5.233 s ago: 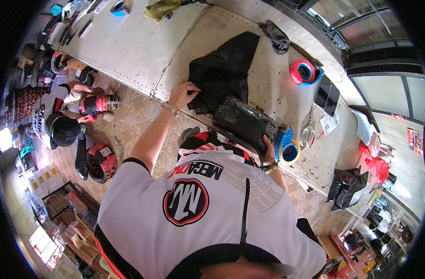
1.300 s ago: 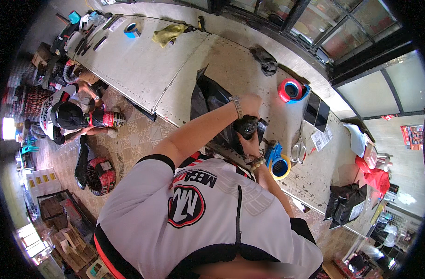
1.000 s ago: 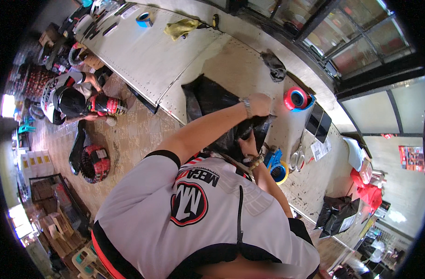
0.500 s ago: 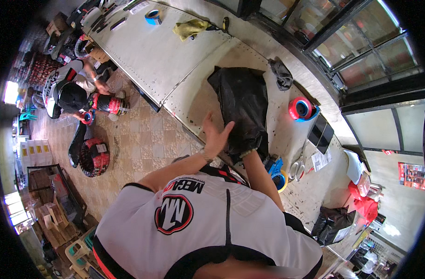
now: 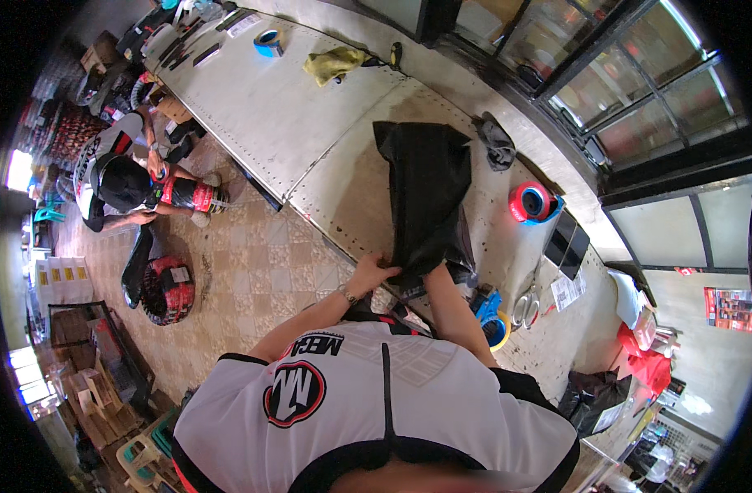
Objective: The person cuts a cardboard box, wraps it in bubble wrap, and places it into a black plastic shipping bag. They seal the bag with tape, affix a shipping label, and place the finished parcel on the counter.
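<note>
A black plastic bag (image 5: 429, 177) lies on the white tabletop in front of me, its far end spread flat and its near end bunched at the table's edge. My left hand (image 5: 371, 274) pinches the near left corner of the bag between thumb and fingers. At the bag's near right side is my right hand (image 5: 436, 278); its fingers are hidden by the plastic, so their grip does not show. A looser, thinner fold of dark plastic (image 5: 461, 256) sticks out beside that hand.
Right of the bag are a blue tape dispenser (image 5: 488, 308), scissors (image 5: 525, 309), a red tape roll (image 5: 529, 202), a phone (image 5: 567, 245) and a grey cloth (image 5: 497, 144). A yellow cloth (image 5: 333, 64) lies farther off. Left, a co-worker (image 5: 121, 181) bends over a wrapped tire.
My left hand has come from open beside the bag to pinching its near corner. My right hand has drawn back slightly toward me. The bag looks flatter and has shifted in shape.
</note>
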A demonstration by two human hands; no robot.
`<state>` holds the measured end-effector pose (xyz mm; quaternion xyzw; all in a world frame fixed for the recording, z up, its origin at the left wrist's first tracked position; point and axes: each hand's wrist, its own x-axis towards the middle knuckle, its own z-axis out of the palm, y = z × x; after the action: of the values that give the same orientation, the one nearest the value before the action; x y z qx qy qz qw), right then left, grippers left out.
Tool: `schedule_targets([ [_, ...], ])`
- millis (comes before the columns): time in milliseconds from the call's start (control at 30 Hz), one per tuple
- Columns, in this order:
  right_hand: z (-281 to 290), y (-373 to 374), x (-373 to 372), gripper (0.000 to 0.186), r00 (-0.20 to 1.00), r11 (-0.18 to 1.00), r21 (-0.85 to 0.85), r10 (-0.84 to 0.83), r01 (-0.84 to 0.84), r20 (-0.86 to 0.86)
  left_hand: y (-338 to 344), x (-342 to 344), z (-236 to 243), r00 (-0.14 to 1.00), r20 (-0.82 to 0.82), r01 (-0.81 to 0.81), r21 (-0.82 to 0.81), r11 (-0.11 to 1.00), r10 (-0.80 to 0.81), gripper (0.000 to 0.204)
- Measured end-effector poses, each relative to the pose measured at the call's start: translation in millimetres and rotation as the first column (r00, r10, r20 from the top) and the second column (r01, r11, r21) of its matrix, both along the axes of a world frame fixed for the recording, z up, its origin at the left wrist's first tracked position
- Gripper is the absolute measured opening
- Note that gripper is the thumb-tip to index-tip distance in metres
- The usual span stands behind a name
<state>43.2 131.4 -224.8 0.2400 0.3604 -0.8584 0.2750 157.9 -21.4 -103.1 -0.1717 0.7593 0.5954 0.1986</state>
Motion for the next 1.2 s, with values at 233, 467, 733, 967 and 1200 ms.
schedule_targets([
  [233, 2.7, -25.7, -30.3, 0.032, 0.998, 0.999, -0.002, 0.051, -0.051, -0.022, 6.7, -7.9, 6.7, 0.986, -0.081, -0.139, 0.067, 0.988, 0.145, 0.03],
  [467, 57.1, -7.7, -3.4, 0.034, 0.802, 0.753, 0.316, 0.596, -0.577, 0.046, -30.1, -21.9, -46.3, 0.952, 0.278, -0.205, 0.273, 0.94, 0.127, 0.039],
  [733, 156.3, 79.5, -65.9, 0.046, 0.748, 0.493, 0.808, 0.656, -0.322, -0.102, -26.7, -13.4, -41.1, 0.85, 0.421, -0.504, 0.471, 0.724, 0.317, 0.052],
  [967, 6.0, 33.0, -237.8, 0.059, 0.662, 0.151, 0.938, 0.674, 0.311, -0.328, 15.1, -12.5, -70.9, 0.918, 0.097, -0.396, 0.301, 0.868, 0.385, 0.067],
  [1200, 32.6, 97.8, -227.3, 0.048, 0.825, 0.32, 0.947, 0.532, 0.012, -0.19, 26.9, 2.2, -72.1, 0.966, -0.103, -0.247, -0.09, 0.965, 0.238, 0.083],
])
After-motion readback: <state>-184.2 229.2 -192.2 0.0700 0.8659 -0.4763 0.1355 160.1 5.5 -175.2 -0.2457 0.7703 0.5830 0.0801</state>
